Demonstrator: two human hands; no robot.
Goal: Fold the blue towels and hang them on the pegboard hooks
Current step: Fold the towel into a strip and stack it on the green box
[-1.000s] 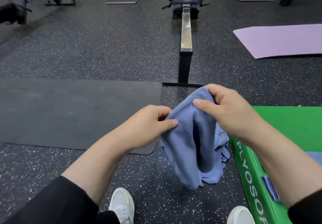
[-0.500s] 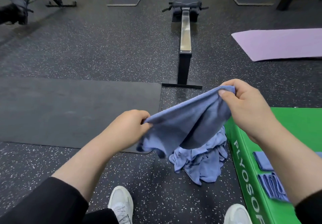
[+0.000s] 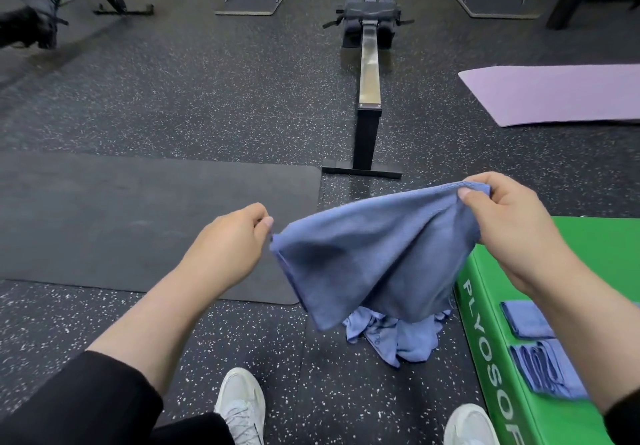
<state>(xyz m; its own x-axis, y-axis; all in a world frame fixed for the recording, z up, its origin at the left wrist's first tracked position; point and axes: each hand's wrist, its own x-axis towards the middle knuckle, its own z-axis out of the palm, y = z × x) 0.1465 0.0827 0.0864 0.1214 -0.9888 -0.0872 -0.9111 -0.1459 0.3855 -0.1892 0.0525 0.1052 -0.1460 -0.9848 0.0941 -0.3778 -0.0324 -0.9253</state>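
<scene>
A blue towel (image 3: 377,254) hangs spread in the air between my hands. My left hand (image 3: 228,247) pinches its left corner. My right hand (image 3: 509,223) grips its upper right corner, a little higher and farther out. Under the hanging towel a crumpled heap of blue towels (image 3: 398,339) lies on the speckled floor. Two folded blue towels (image 3: 543,368) lie on the green plyo box (image 3: 485,323) at my right, partly hidden by my right forearm. No pegboard is in view.
A dark mat (image 3: 138,223) lies on the floor to the left. A rowing machine (image 3: 369,74) stretches straight ahead, with a purple mat (image 3: 561,95) to its right. More gym equipment stands along the back wall. My white shoes (image 3: 242,406) show at the bottom.
My hands have moved apart, and the towel has gone from a bunched, doubled shape to a wide spread sheet. The heap below it has come into view.
</scene>
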